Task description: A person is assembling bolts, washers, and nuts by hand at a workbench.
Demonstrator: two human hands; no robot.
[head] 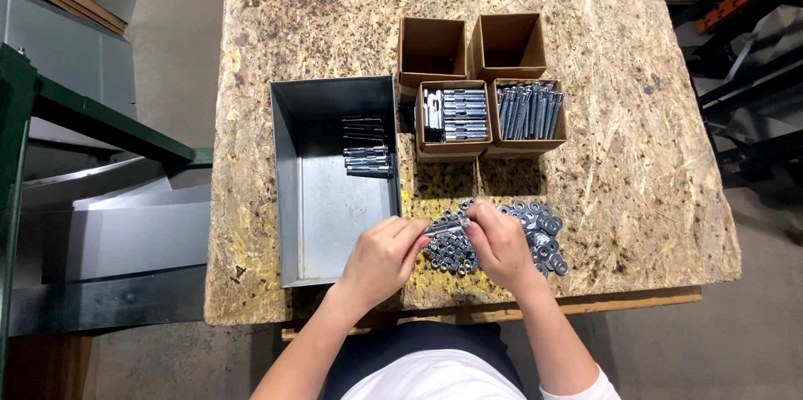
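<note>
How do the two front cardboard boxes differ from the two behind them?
The front left box holds short metal sleeves lying in stacked rows, and the front right box holds long bolts lying lengthwise; the back left box and back right box show only bare brown insides. The front pair sits nearer the loose nuts and washers. All four are small, open-topped brown boxes, grouped tightly on the chipboard table.

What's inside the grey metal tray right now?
The metal tray holds only a short stack of assembled anchor bolts against its right wall, toward the far end. The near right corner is covered by the left hand, so anything there is hidden.
</note>
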